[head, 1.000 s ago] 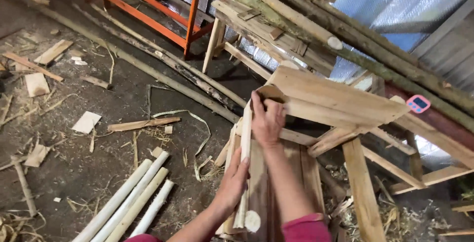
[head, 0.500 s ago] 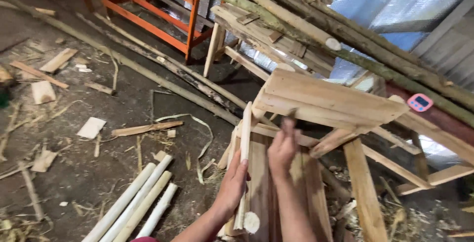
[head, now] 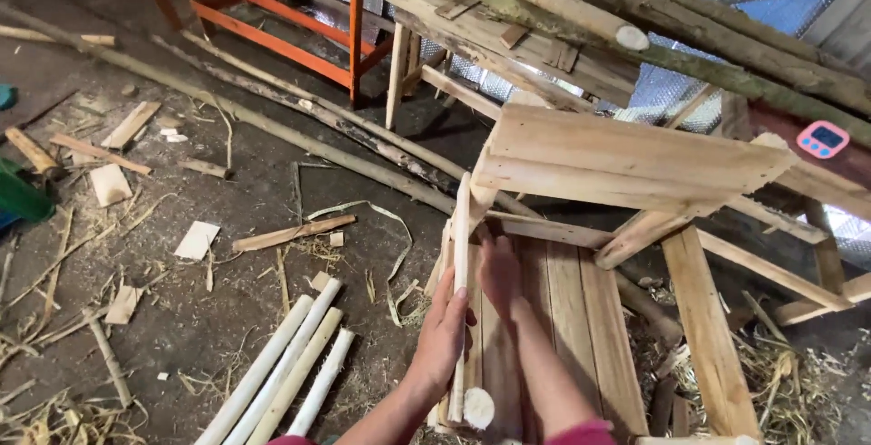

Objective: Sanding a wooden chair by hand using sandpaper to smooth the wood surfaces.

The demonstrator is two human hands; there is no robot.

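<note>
Your right hand (head: 498,273) has dropped from the slanted plank top to the pale slatted wooden panel (head: 562,318), lying flat on it, fingers together. Your left hand (head: 444,336) pinches the slim peeled wooden stick (head: 461,264) at its lower half. Its long axis runs upright along the panel's left edge, just beside your right fingers.

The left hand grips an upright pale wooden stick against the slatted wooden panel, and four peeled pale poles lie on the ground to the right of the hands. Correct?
Not quite. The head view shows the peeled pale poles lying left of the hands. The left hand does grip the upright stick against the slatted panel.
</note>
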